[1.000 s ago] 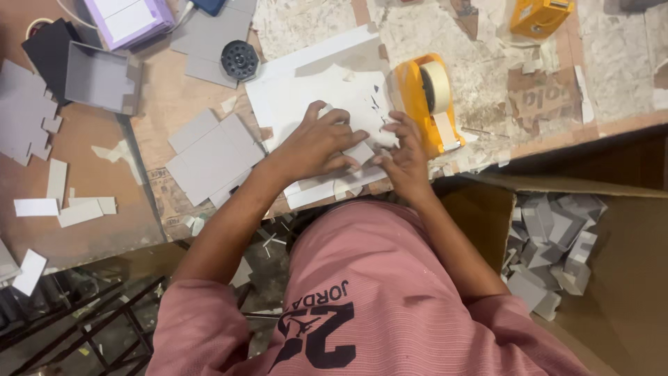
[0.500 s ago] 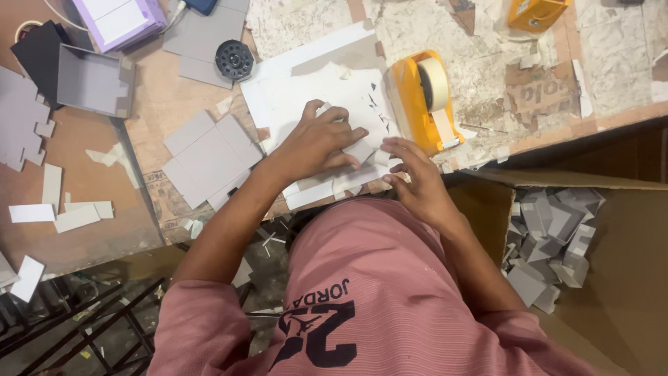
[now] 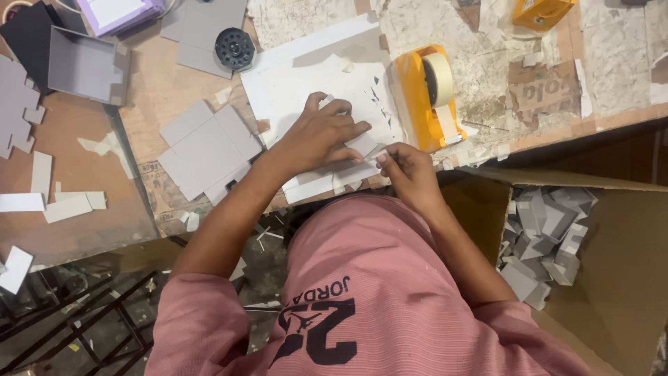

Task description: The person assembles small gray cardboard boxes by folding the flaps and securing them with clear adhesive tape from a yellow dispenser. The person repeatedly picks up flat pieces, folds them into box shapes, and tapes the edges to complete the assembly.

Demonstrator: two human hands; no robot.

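My left hand (image 3: 321, 136) presses down, fingers curled, on a small grey card piece (image 3: 362, 145) that lies on a white sheet (image 3: 299, 76) near the table's front edge. Just to its right, my right hand (image 3: 409, 173) pinches a pale strip (image 3: 379, 153) at that piece's right end with thumb and fingertips. A yellow tape dispenser (image 3: 426, 97) with a roll of pale tape stands right behind my right hand. A flat, cross-shaped grey card blank (image 3: 205, 150) lies to the left of my left forearm.
An open cardboard box (image 3: 626, 278) with several grey card offcuts (image 3: 546, 237) sits at the lower right. A folded grey card box (image 3: 83, 66), a black round part (image 3: 234, 49), a purple box (image 3: 118, 12) and loose card strips (image 3: 62, 205) lie at the left.
My right hand pulled back from beside the tape dispenser towards the table's front edge and now pinches at the piece's end. My left hand stayed pressed on the piece.
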